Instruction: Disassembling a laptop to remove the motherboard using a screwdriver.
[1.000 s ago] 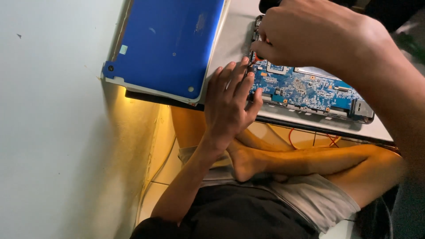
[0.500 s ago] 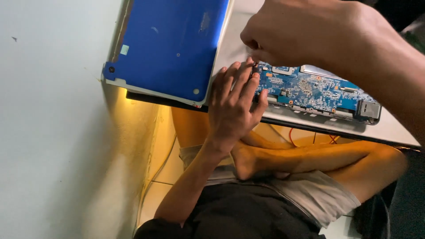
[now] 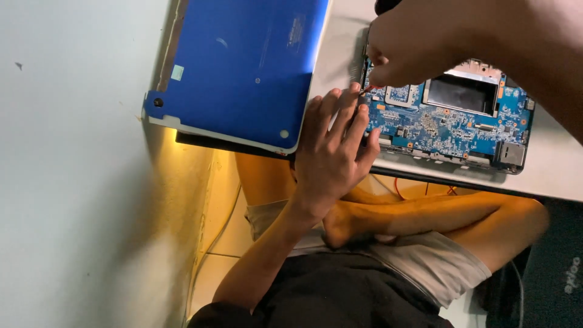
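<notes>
Circuitry comes first: the blue printed circuit board [image 3: 446,124], dotted with small chips and silver connectors, lies flat on the pale white tabletop [image 3: 559,176], close to the table's near edge and just right of the glossy blue plastic laptop cover [image 3: 243,67]. A dark rectangular cut-out with a metal frame sits in the board's upper middle, and a silver port block stands at its lower right corner.

Our left hand [image 3: 334,155] rests on the board's left end, fingers spread flat and apart, fingertips pressing on the board's edge; it clamps nothing. Our right hand [image 3: 419,45] hangs over the board's upper left corner, fingers bunched together and pointing down at it. A thin red bit shows just under those fingers, beside the left hand's fingertips, but we cannot tell what it is or whether the fingers pinch it.

The blue cover lies tilted, its lower corner overhanging the table edge and touching the left hand's side. Beneath it a dark slab shows along the edge.

Below the table we see our crossed bare legs [image 3: 425,218], grey shorts [image 3: 437,267] and a black shirt. A light blue-grey wall [image 3: 73,182] fills the left side, lit warm yellow near the table edge.
</notes>
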